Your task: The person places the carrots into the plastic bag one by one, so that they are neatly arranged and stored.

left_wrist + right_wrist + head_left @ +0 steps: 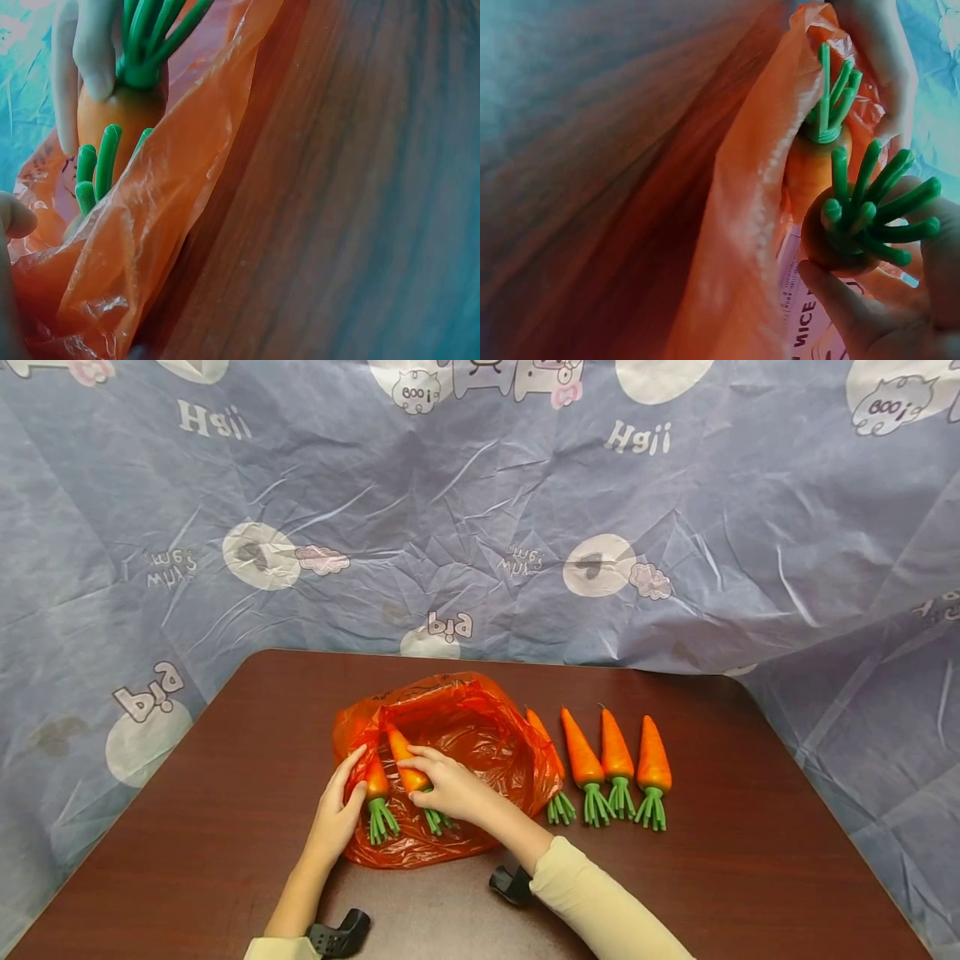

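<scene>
L hand [334,810]: fingers directed up & to R, slightly bent; thumb set off from index w/ visible gap, approx. C-shaped. R hand [452,787]: back uppermost, fingers pointing L; digits curled, thumb opposed in a grip. Hands near each other, not touching. L forearm [298,893] bare, rising steeply from bottom edge, w/ slight lean to R; R forearm [517,832] crossing diag. from lower R to upper L, bare nr. wrist, rest in a pale sleeve [611,906]. R wrist view: R thumb [844,304] extended; L wrist view: R fingers [94,52] pointing down, upper L.
</scene>
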Demonstrator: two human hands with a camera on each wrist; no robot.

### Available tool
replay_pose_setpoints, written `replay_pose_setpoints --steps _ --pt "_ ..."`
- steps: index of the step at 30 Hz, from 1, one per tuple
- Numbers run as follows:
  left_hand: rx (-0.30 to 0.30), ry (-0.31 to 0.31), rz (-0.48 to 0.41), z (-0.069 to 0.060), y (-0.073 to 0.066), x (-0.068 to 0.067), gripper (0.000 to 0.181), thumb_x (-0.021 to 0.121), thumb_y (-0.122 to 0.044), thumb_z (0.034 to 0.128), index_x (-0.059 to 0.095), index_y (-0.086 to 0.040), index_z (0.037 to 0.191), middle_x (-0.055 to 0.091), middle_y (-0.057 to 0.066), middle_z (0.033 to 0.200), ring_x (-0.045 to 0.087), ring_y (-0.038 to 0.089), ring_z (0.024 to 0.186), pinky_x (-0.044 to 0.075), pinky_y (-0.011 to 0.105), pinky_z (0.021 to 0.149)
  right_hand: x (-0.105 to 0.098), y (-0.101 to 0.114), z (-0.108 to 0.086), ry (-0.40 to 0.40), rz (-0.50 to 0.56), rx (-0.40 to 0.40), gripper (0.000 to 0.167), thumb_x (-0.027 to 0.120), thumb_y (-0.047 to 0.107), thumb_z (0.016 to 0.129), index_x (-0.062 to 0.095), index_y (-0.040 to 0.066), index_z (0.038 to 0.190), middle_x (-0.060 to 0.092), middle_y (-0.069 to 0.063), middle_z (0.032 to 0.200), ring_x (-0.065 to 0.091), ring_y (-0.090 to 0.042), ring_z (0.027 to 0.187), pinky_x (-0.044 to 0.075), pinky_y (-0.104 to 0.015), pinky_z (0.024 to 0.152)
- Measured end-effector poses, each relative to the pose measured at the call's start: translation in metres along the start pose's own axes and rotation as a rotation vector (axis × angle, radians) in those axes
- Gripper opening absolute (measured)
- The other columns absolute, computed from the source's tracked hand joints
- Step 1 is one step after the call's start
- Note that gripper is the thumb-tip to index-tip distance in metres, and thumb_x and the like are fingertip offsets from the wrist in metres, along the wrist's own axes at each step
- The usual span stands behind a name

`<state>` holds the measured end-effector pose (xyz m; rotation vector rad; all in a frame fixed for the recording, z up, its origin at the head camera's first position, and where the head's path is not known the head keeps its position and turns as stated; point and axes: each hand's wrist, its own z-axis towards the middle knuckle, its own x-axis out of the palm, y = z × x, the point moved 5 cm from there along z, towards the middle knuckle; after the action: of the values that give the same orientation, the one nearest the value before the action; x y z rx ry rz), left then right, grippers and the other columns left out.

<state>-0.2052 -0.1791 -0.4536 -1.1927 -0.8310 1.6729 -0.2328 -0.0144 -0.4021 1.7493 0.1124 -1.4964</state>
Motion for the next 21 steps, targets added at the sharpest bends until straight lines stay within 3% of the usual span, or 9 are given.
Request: replay_pose_setpoints --steps 12,21 --pt "0.0 0.0 0.018 0.0 -0.002 -0.001 0.045 0.046 -0.011 0.0934 0.037 -0.013 0.138 0.035 0.016 0.142 0.034 0.033 0.128 0.027 0.057 0.103 0.016 0.0 0.021 -0.01 0.018 -0.012 0.05 0.062 0.021 0.083 0.05 0.014 0.13 0.038 -0.008 0.142 0.045 -0.024 0.124 0.043 -0.037 0.098" --pt "0.003 0.003 0.019 -0.005 -0.039 -0.003 0.045 0.045 0.001 0.0909 0.037 0.003 0.135 0.034 0.028 0.138 0.032 0.042 0.126 0.025 0.061 0.101 0.024 -0.003 0.026 -0.028 0.032 -0.009 0.049 0.062 0.021 0.083 0.05 0.013 0.13 0.039 -0.009 0.142 0.047 -0.025 0.123 0.042 -0.037 0.099"
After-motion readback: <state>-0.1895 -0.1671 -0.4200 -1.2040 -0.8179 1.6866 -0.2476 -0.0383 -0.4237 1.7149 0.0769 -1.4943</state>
